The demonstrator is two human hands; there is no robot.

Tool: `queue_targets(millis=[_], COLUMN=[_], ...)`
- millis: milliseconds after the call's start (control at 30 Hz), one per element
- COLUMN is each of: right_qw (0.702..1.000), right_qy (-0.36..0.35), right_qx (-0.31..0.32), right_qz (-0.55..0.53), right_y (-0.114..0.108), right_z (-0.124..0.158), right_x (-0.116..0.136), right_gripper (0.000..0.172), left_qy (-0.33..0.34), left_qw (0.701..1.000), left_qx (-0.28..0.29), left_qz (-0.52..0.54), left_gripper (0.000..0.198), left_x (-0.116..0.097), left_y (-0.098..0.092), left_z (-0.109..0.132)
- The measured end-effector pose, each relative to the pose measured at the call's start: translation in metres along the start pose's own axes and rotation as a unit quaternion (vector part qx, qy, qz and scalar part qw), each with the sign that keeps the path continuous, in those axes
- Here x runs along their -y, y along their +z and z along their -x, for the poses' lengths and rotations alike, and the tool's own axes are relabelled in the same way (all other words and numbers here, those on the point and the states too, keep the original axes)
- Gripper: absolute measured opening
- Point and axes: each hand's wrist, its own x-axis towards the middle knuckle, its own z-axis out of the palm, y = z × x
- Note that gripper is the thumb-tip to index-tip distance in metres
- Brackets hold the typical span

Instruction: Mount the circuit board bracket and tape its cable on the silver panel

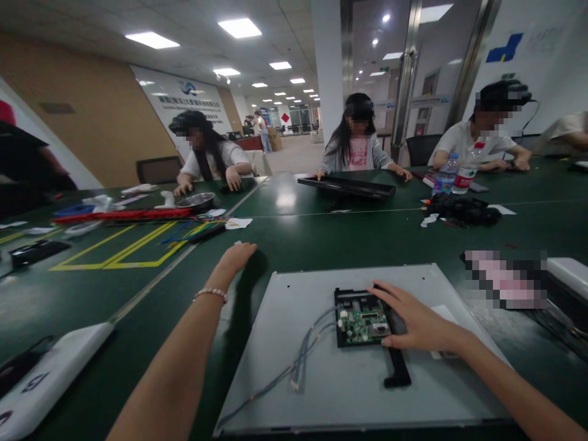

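Observation:
A flat grey metal panel (321, 392) lies on the table in front of me. On it sits a green circuit board (361, 327) in a black plastic frame (340, 339), with thin grey-blue cables (301, 355) trailing to the lower left. My right hand (418, 324) grips the frame's right side, fingers at its top edge and thumb lower down. A black bracket arm (399, 370) sticks out below the thumb. Beyond the panel's left corner, my left hand (235, 260) is stretched over the table with curled fingers. A tiny white bit shows at its fingertips, too small to name.
White power bank-like case (59, 367) lies at left. Red strip (124, 215), wires (195, 231) and yellow tape lines are farther left. Across the table, people sit; one handles a black flat panel (349, 187). Bottles (466, 171) and a black bundle (466, 210) stand right.

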Motion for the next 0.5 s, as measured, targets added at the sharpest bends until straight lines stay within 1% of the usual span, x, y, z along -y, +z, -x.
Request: queue_targets(millis=[133,233,500], right_qw=[1.0,1.0,1.0], right_qy=[-0.001,0.0,-0.006], right_qx=[-0.002,-0.004,-0.001], right_qz=[-0.001,-0.002,-0.002], right_y=[-0.001,-0.001,0.0], right_z=[0.0,-0.001,0.001], right_x=[0.003,0.003,0.001], right_gripper=[0.092,0.092,0.091], left_qy=[-0.004,0.003,0.031], left_qw=[1.0,1.0,0.999], left_qx=[-0.008,-0.012,-0.016], left_qz=[-0.011,-0.017,-0.032], left_gripper=[0.031,0.031,0.031], left_x=[-0.002,-0.005,-0.033], left_y=[0.005,0.004,-0.005], left_z=[0.004,0.009,0.019])
